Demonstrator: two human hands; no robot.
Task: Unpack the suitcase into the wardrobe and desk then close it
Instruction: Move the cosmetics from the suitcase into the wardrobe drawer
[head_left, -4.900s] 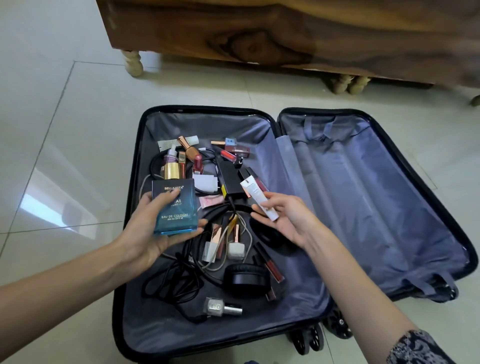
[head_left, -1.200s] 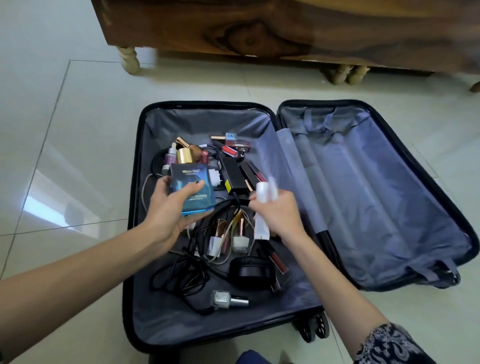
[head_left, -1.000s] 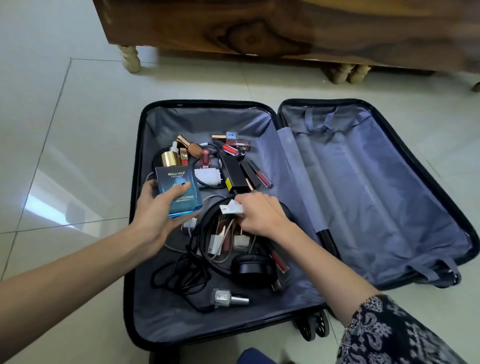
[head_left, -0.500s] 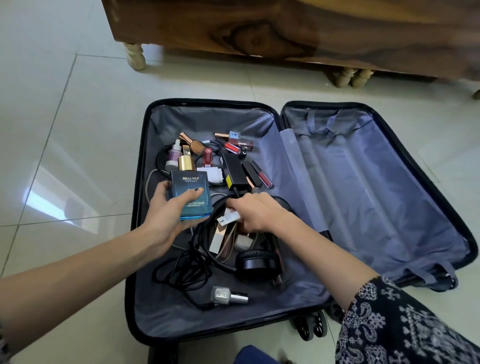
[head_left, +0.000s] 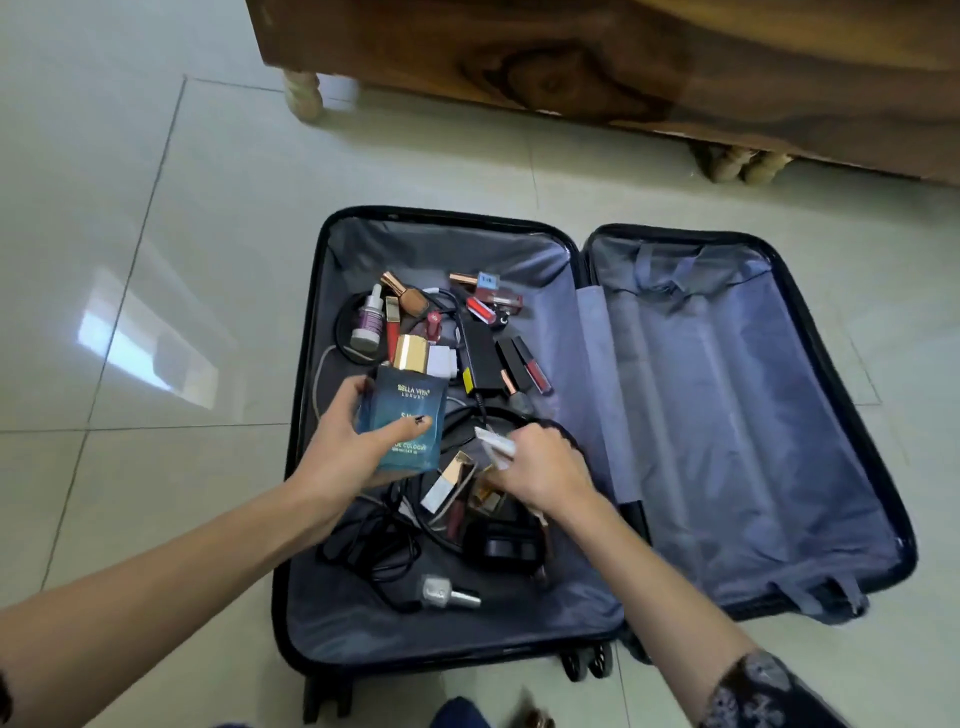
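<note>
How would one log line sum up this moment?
left hand: holds cologne bottle | right hand: holds white tube | suitcase: open on floor, items inside

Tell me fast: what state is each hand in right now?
Left hand: holding the blue cologne bottle.
Right hand: fingers curled round a small white tube.

A home bedroom: tiled floor (head_left: 156, 208), carved wooden furniture (head_left: 623, 62), open suitcase (head_left: 727, 415) of toiletries.
</note>
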